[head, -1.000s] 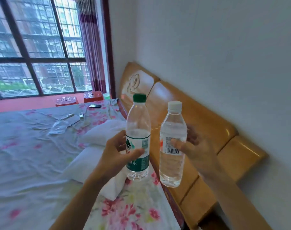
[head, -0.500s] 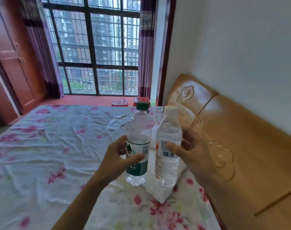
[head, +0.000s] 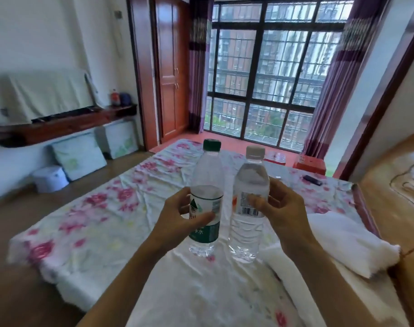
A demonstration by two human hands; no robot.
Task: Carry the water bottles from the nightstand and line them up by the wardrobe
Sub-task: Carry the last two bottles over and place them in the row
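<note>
Head view: left hand gripped the green-capped bottle, right hand the white-capped bottle. Held so close together, they risked knocking and slipping

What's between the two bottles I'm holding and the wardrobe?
Head view: the floral-sheeted bed lies between the green-capped bottle, white-capped bottle and the wardrobe, then a strip of floor.

Flowered bed fills the way to the wardrobe, open floor along its left, pillows by wall

The wardrobe is cut off above; the shelf items are blurred.
</note>
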